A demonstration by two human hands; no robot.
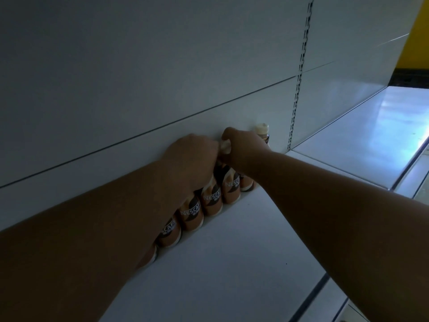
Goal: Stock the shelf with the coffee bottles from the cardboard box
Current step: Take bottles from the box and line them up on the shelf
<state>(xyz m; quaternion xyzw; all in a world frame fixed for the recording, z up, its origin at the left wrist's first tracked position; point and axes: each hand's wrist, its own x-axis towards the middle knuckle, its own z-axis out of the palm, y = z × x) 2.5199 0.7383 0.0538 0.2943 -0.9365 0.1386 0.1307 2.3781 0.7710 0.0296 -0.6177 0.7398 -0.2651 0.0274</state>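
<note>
**Both hands at the bottle row along the shelf's back edge**

Nearest the camera, the front edge of the white metal shelf (232,263) is seen, its bare surface running back to the pale grey back panel (139,77). Along the back edge a row of brown-and-cream labelled coffee bottles (212,202) is stood upright, side by side and touching, against the panel. Both forearms are stretched over the shelf toward this row. The left hand (192,156) is curled down over the tops of bottles in the row; what exactly is gripped is hidden beneath it. The right hand (243,145) is closed around the cream cap (225,146) of one bottle. Just beyond it, one further cream-capped bottle (262,131) stands near the slotted metal upright (299,73). The cardboard box is not seen.
</note>
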